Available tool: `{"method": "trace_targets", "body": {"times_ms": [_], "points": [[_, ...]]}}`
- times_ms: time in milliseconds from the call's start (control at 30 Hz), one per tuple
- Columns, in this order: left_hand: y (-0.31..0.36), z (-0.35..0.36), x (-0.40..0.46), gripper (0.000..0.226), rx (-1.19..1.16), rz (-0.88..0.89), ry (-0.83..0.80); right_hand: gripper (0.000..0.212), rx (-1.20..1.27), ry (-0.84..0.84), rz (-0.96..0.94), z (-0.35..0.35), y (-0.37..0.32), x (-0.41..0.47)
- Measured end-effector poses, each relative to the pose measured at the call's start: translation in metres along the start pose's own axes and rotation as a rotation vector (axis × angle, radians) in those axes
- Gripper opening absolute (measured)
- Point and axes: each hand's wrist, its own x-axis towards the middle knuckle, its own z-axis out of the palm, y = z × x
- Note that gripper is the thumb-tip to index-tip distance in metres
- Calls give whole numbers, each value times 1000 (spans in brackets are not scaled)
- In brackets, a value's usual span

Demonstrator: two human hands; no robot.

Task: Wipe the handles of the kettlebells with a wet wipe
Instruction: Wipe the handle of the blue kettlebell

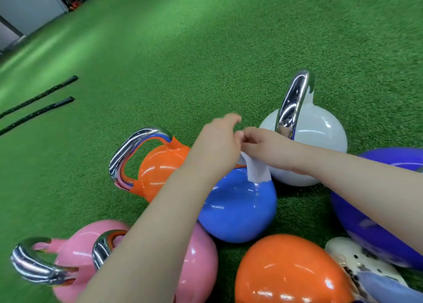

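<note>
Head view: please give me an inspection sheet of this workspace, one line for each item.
Surface: green turf.
Job's things: white wipe hanging over the blue kettlebell; around it orange, white, pink, purple and a second orange kettlebell.
Clutter: white perforated object at lower right, unclear.
Grippers: left hand and right hand both pinch the wipe's top.
Cables: two black ropes on the left.
Surroundings: grey wall, blurred equipment beyond.
</note>
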Motion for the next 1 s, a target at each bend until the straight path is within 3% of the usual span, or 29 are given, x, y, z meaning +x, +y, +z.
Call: {"method": "trace_targets", "body": {"times_ms": [100,167,267,400,567,733,1000], "points": [[-6,14,7,31,299,31,-283,31,-20,0,45,-1,3,2],[-10,18,10,38,364,28,-368,27,62,1,97,1,7,1],[-15,11,18,37,286,18,-492,22,132,2,156,3,10,1],[-28,-7,21,35,101,-2,-633,17,34,-19,135,1,7,1],[-67,-28,4,16,-189,-43,-713,17,-27,-117,-14,-8,-10,-1],[-103,-32,-19,30,-405,-93,-688,17,-202,-321,-106,-4,-32,9],[-113,-44,-27,26,-214,-62,-707,10,-454,-525,-82,6,-58,31]]}}
